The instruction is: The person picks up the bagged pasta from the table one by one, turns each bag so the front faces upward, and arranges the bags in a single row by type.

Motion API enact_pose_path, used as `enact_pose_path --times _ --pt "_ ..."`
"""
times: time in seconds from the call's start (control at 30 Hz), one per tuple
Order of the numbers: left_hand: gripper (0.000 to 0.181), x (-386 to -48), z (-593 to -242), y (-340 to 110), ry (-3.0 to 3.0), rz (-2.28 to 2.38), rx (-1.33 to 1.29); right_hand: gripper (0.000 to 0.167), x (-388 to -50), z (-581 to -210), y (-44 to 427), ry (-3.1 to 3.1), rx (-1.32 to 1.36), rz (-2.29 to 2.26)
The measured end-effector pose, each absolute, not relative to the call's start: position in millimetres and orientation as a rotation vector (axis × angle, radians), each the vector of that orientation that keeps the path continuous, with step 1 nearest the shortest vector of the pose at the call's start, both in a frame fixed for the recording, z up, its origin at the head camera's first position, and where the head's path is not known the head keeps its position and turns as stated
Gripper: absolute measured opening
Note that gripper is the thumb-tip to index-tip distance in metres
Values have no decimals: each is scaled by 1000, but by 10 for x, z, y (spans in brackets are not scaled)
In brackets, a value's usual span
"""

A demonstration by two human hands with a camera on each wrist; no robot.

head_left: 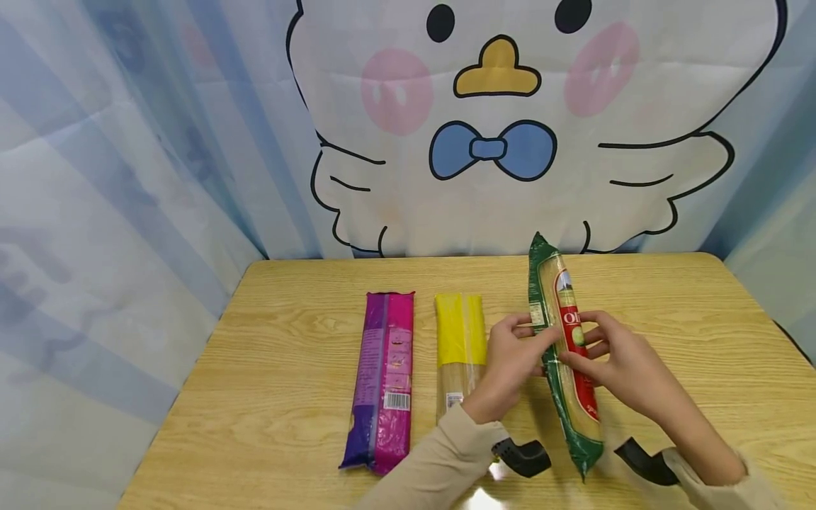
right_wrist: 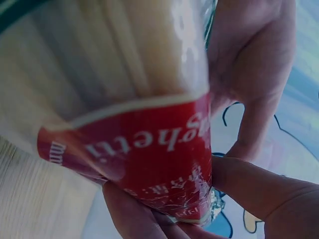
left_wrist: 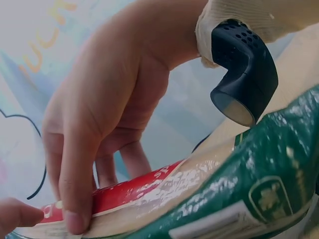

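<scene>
Both hands hold a long spaghetti packet [head_left: 576,397] over the right half of the table, its far end tilted slightly left. It has green ends, a red label and a clear part showing pale strands. My left hand [head_left: 510,361] grips its left side near the middle, thumb on top. From the right, my right hand [head_left: 627,365] pinches the packet by the red label, with thumb and fingers on either side. Close up, the left wrist view shows the packet's glossy green wrapper [left_wrist: 279,164]; in the right wrist view the red label [right_wrist: 144,149] reads upside down.
A purple and pink packet [head_left: 392,368] lies lengthwise on the wooden table [head_left: 255,397]. Beside it, a yellow-topped packet of pale strands [head_left: 459,329] is partly hidden by the left forearm. A cartoon-printed curtain [head_left: 484,212] hangs behind the table. Black curved pieces [head_left: 525,459] sit at both wrists.
</scene>
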State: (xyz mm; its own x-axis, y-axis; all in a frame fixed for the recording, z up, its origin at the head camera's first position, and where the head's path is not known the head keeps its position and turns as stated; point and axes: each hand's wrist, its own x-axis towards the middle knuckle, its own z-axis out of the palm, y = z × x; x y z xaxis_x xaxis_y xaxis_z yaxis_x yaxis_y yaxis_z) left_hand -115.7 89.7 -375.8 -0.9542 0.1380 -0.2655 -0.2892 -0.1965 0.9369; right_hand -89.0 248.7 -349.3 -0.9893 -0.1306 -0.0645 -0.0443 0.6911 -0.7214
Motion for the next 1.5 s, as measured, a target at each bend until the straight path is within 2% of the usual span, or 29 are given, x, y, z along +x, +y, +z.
enact_pose_path --times 0.33,0.57,0.7,1.0,1.27,1.5 --pt "38 -1173 -3777 939 1771 2297 -225 71 -857 -3486 2386 2936 -169 -1004" --pt "43 -1202 -3805 964 1812 2279 -273 79 -847 -3487 2392 2947 -147 -956" --pt "41 -1212 -3823 958 1794 2281 -293 77 -858 -3489 2481 2887 -147 -1006" --pt "33 -1225 -3830 923 1721 2277 -278 58 -1038 -3630 2892 2522 -209 -1344" --pt "33 -1228 -3852 910 1633 2282 -228 65 -1106 -3765 3038 2145 -203 -1512" --pt "31 -1251 -3882 890 1601 2286 -180 64 -1108 -3795 3023 2123 -172 -1600"
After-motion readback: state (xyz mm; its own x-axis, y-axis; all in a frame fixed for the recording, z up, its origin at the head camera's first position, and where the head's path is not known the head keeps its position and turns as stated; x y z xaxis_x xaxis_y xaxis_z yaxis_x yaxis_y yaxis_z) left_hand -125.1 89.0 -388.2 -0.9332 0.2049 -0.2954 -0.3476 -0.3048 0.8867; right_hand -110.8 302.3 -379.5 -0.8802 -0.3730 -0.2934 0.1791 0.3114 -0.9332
